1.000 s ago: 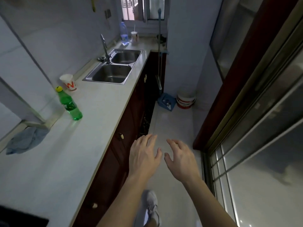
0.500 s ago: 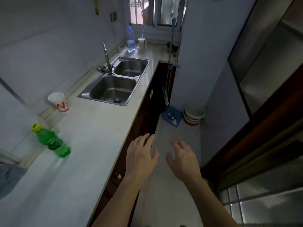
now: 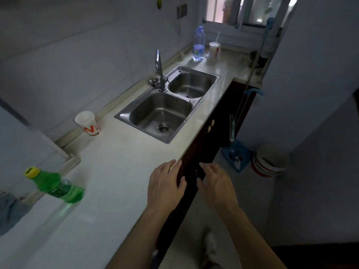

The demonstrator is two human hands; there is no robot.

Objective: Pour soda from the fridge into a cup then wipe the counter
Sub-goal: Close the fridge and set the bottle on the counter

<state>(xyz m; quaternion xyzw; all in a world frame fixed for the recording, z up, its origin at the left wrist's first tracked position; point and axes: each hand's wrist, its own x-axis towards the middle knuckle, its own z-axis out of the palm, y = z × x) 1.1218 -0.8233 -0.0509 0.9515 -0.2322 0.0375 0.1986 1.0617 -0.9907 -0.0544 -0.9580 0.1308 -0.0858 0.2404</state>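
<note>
I see both hands held out low in front, empty. Left hand [image 3: 165, 188] hangs over the front edge of the desk [image 3: 120, 171], fingers loosely spread and slightly curved, holding nothing; I can't tell if it touches the surface. Right hand [image 3: 215, 186] is just beside it, off the desk and over the floor [image 3: 242, 191], fingers relaxed and wide, thumb toward the left hand. The two hands are near each other but apart.

Landmark: the sink [image 3: 165, 111], a double steel basin set in the desk, faucet [image 3: 159, 70] at its back edge.

- Soda [image 3: 56, 186]: green bottle with yellow cap on, standing on the desk well on my side of the sink, near the wall side. Blurred, so I can't read the label.
- Cup [image 3: 88, 124]: white paper cup with red print, upright on the desk left of the sink, close to the wall. Contents not visible.
- Cloth [image 3: 9, 210]: grey-blue, bunched at the frame's left edge, just past the soda from the sink.
- Beyond the sink, at the far end of the desk: a clear bottle [image 3: 198, 44] and a second cup with a straw [image 3: 214, 49], side by side.
- On the floor right of the sink: blue dustpan [image 3: 236, 155] and a bucket [image 3: 269, 162] beside it.
</note>
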